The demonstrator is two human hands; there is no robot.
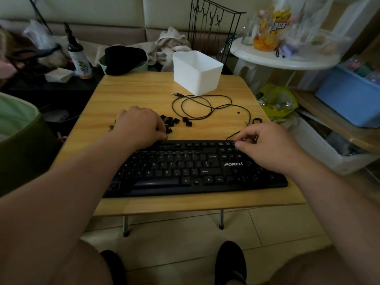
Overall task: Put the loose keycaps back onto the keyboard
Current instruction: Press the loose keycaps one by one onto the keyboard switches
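Note:
A black keyboard (185,169) lies along the near edge of the small wooden table (144,89). Several loose black keycaps (174,122) are scattered just behind its top edge. My left hand (139,126) sits over the keyboard's upper left corner with its fingers curled down, and something small and dark shows at the fingertips; whether it pinches a keycap I cannot tell. My right hand (265,142) is over the upper right of the keyboard, fingers curled, thumb tip touching the top row near the navigation keys. What it holds, if anything, is hidden.
The keyboard's black cable (205,105) loops across the table middle, with a tiny dark bit (238,112) lying beside it. A white plastic bin (195,73) stands at the back. A round white side table (287,56) and storage boxes (347,99) crowd the right side.

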